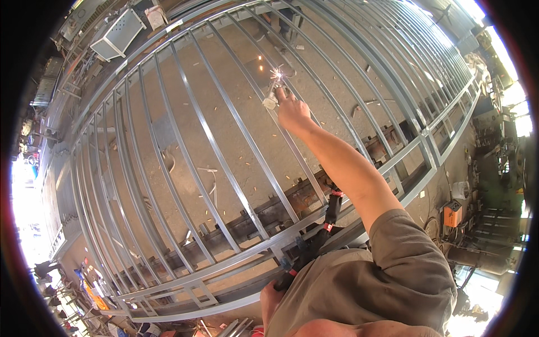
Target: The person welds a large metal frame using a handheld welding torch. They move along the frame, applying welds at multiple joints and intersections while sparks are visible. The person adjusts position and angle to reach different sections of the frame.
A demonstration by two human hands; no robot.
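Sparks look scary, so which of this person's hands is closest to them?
The right hand, stretched out just below the bright sparks in the picture. The left hand is much farther away, low down beside the shirt.

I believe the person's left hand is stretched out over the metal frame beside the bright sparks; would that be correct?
The side is wrong: the head view shows the person's right hand stretched out over the metal frame beside the bright sparks.

Bright side glare, bowed edges.
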